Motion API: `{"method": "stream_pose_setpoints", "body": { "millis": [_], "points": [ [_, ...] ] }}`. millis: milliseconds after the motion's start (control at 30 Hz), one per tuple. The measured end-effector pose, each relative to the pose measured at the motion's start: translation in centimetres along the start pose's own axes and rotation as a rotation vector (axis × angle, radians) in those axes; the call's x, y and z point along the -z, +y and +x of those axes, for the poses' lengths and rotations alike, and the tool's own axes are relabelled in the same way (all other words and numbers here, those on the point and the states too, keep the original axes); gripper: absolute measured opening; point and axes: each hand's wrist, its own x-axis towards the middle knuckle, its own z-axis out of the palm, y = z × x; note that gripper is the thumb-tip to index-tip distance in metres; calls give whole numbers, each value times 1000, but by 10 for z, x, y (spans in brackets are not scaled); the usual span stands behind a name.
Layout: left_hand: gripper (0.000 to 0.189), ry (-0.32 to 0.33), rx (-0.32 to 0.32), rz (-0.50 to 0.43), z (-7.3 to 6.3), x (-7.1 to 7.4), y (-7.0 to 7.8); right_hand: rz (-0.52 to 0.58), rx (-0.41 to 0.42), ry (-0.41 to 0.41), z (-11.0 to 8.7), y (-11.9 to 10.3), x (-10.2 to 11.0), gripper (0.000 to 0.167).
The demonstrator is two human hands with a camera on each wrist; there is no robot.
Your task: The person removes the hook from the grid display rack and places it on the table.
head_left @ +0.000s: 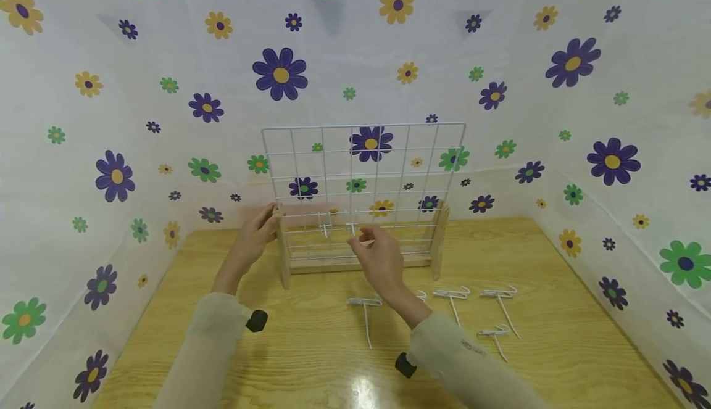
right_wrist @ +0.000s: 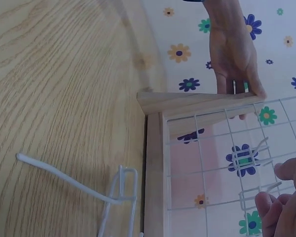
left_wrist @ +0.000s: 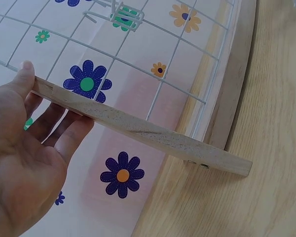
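Note:
A white wire grid panel [head_left: 364,126] stands upright in a wooden stand [head_left: 355,266]. My left hand [head_left: 252,239] grips the upper end of the stand's left wooden post [left_wrist: 138,129], thumb on one side and fingers on the other. At the lower middle of the grid, my right hand [head_left: 383,260] pinches the prong of a white wire hook [right_wrist: 274,187]. Its back end lies against the grid wires, while the fingertips cover the prong's tip. Just to the left, another white wire hook [head_left: 325,229] hangs on the grid.
Several loose wire hooks lie on the wooden table [head_left: 311,347], among them one hook [head_left: 365,303] below my right hand and another hook [head_left: 500,293] farther right. My right forearm partly covers one. A flowered cloth [head_left: 222,76] surrounds the table's back and sides.

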Motion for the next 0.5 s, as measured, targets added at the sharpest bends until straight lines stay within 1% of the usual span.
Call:
{"method": "stream_pose_setpoints", "body": {
  "millis": [300,500],
  "points": [
    [66,7,17,24,-1,0,-1,-13,-32,5,3,4,-14,30],
    [65,10,21,18,-1,0,1,-20,-17,38,5,6,-19,25]
  ]
}}
